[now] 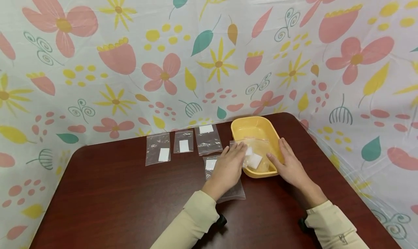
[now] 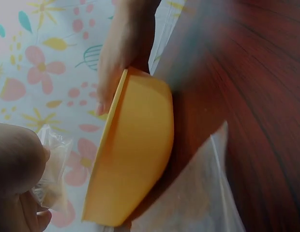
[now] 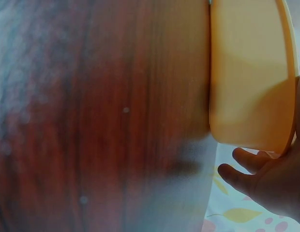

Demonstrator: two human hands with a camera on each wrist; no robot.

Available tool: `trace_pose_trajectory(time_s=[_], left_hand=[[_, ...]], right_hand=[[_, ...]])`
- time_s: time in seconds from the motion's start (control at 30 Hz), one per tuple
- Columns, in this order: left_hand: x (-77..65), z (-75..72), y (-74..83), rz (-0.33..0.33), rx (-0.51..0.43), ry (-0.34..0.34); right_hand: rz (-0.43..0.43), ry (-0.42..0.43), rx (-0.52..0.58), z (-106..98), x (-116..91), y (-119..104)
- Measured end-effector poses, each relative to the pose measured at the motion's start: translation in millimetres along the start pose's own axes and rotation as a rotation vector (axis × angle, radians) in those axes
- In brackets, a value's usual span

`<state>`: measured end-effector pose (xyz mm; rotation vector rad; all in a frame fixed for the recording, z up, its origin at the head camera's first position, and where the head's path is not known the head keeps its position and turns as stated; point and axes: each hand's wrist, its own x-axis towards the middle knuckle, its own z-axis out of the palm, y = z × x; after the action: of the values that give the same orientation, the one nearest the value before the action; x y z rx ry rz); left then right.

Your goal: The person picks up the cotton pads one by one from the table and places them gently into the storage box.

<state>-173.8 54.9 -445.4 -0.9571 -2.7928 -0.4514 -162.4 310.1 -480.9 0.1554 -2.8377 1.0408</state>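
Note:
Over the left part of a yellow plastic tray [image 1: 240,124] is my left hand [image 1: 228,165]. Its fingers pinch a clear plastic bag [image 2: 55,169], as the left wrist view shows. Inside the tray lie clear bags with a white piece [image 1: 254,161]. My right hand [image 1: 294,167] holds the tray's right rim, thumb on the inner side and fingers along the outside. From the right wrist view, fingers [image 3: 237,180] of that hand show beside the tray's end. Partly under my left hand, a clear zip bag with a white label [image 1: 210,164] lies on the table.
Several clear zip bags with white labels lie left of the tray, among them the leftmost bag [image 1: 153,144], a small bag [image 1: 187,135] and a larger bag [image 1: 210,142]. They rest on a dark red-brown table [image 1: 114,191]. A flower-patterned curtain [image 1: 163,42] hangs behind and to the right.

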Motion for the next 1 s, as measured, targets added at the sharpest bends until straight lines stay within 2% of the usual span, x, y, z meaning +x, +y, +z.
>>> trace_pose_trajectory(time_s=[0.2, 0.5, 0.77, 1.0], left_hand=[[18.1, 4.1, 12.6, 0.007, 0.046, -0.037], [41.8, 11.3, 22.5, 0.012, 0.096, -0.083], [57.0, 22.1, 27.6, -0.005, 0.130, -0.160], [63.8, 32.3, 30.1, -0.021, 0.143, -0.219]], right_hand=[[-0.024, 0.016, 0.002, 1, 0, 1], [-0.031, 0.023, 0.004, 1, 1, 1], [-0.027, 0.017, -0.008, 0, 1, 1], [-0.039, 0.020, -0.014, 2, 1, 1]])
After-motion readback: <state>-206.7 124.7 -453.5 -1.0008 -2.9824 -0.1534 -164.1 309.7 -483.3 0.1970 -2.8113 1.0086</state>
